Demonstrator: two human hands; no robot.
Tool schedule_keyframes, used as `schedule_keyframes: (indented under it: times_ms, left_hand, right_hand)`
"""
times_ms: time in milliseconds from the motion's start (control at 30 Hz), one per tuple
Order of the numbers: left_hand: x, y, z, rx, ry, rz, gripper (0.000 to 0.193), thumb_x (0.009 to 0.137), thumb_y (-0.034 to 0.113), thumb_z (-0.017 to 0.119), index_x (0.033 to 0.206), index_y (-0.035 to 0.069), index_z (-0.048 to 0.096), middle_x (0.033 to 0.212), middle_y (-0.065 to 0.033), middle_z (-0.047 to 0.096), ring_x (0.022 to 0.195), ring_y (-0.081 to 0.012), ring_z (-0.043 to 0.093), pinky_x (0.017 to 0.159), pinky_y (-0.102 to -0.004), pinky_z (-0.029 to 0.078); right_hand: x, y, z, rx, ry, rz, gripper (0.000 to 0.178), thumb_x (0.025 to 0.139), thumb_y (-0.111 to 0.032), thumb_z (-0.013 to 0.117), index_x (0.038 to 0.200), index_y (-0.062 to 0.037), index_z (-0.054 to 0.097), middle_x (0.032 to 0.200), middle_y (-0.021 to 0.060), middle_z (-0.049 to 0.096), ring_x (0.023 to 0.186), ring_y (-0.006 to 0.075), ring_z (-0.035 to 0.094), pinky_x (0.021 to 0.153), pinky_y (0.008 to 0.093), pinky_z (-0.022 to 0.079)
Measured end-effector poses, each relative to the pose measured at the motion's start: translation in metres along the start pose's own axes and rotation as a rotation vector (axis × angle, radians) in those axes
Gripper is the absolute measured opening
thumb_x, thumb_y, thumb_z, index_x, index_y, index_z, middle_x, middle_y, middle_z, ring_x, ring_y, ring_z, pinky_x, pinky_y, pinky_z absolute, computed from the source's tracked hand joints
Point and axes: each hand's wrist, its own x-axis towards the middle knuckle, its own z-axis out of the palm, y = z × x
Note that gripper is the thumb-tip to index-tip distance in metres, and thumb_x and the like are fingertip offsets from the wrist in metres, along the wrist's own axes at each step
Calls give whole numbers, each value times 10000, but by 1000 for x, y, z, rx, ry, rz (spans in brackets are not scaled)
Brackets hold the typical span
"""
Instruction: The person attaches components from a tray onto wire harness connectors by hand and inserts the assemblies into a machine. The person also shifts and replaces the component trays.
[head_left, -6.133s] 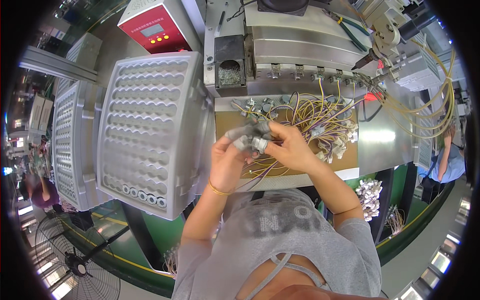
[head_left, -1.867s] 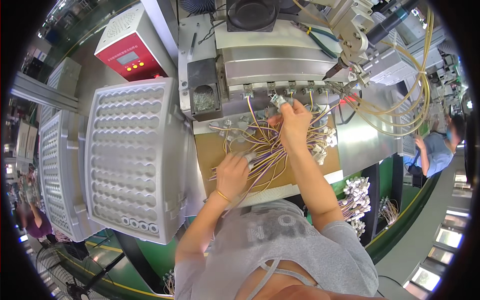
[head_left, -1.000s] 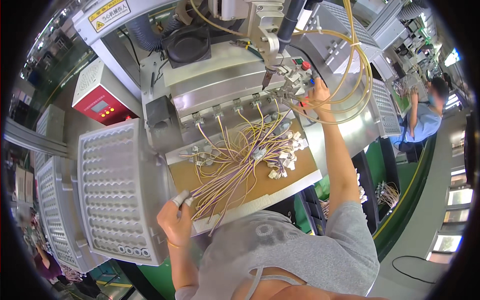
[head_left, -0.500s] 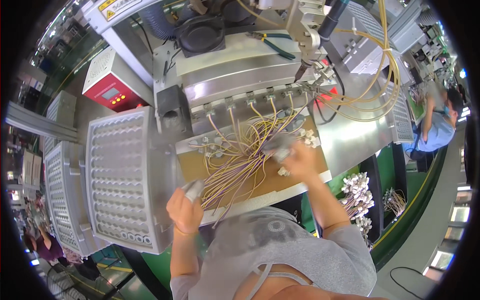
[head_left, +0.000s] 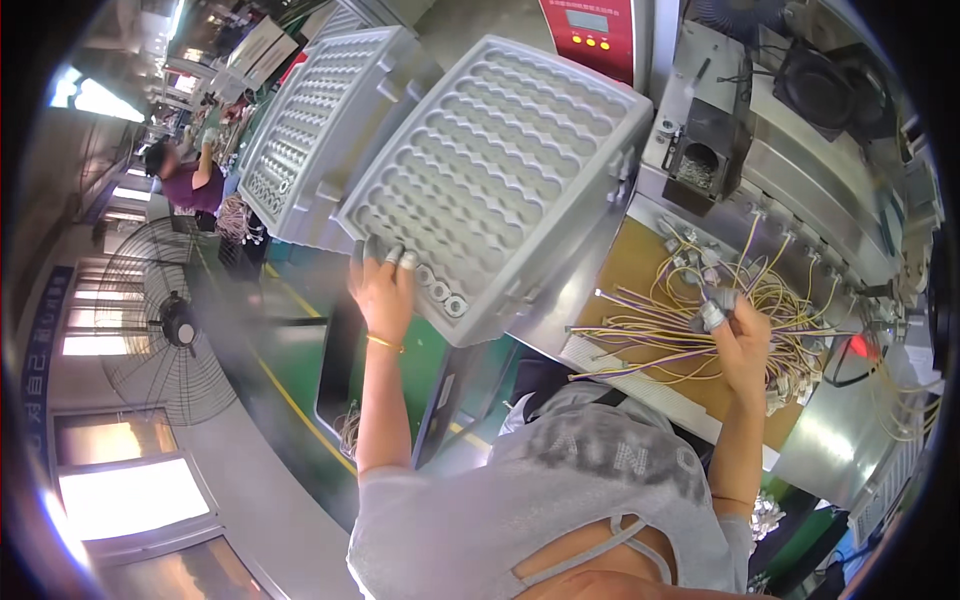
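Observation:
My left hand [head_left: 382, 298] reaches to the near left corner of a grey moulded tray [head_left: 490, 165]. Its covered fingertips are stretched out over the tray's front row, beside a few small round ring-shaped parts [head_left: 440, 290]. Any part under the fingertips is hidden. My right hand [head_left: 742, 345] is closed in a pinch above a spread of yellow and purple wires [head_left: 640, 325]. Grey coverings on its fingertips hide what it pinches. The wires lie on a brown board [head_left: 625, 262], several with ends clipped along a metal fixture [head_left: 810, 185].
A second grey tray [head_left: 320, 115] stands to the left. Behind are a red control box [head_left: 592, 35] and a dark bin of small metal pieces [head_left: 700, 165]. A large fan [head_left: 178, 325] stands at far left. A co-worker in a purple top [head_left: 195, 185] is beyond the trays.
The view has swung left. My left hand has gone from the wires' near ends to the tray's front row. My right hand stays over the wires, now less blurred.

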Motion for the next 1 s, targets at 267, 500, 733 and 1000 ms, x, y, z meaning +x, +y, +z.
schedule_keyframes:
  times_ms: [267, 500, 733, 1000]
  left_hand:
    - [13, 51, -13, -882, -106, -436, 296, 779, 44, 568, 1072, 2, 550, 996, -114, 598, 796, -172, 596, 669, -266, 469]
    - [11, 203, 23, -1841, -737, -362, 298, 773, 20, 564, 1069, 6, 537, 989, -127, 584, 707, -149, 581, 562, -228, 469]
    - [17, 238, 21, -1920, -892, -385, 371, 757, -49, 578, 1120, -27, 501, 961, -77, 578, 736, -103, 545, 545, -202, 474]
    - [15, 238, 20, -1923, -813, -195, 360, 753, -44, 581, 1104, -58, 504, 1019, -135, 571, 835, -153, 564, 606, -231, 499]
  right_hand:
    - [5, -7, 19, -118, 101, -51, 120, 776, -73, 554, 872, -8, 585, 663, 2, 551, 573, 53, 472, 507, 211, 388]
    - [2, -20, 22, 1, 135, 17, 78, 738, -62, 602, 776, 0, 573, 622, -11, 523, 563, 36, 451, 481, 204, 366]
    - [-1, -17, 15, 294, 159, 125, 52, 717, -15, 600, 752, 4, 566, 626, -46, 515, 550, 6, 427, 453, 180, 323]
    - [1, -20, 12, 239, 121, 106, 44, 697, -13, 584, 702, 5, 544, 595, -38, 500, 532, 7, 393, 452, 184, 318]
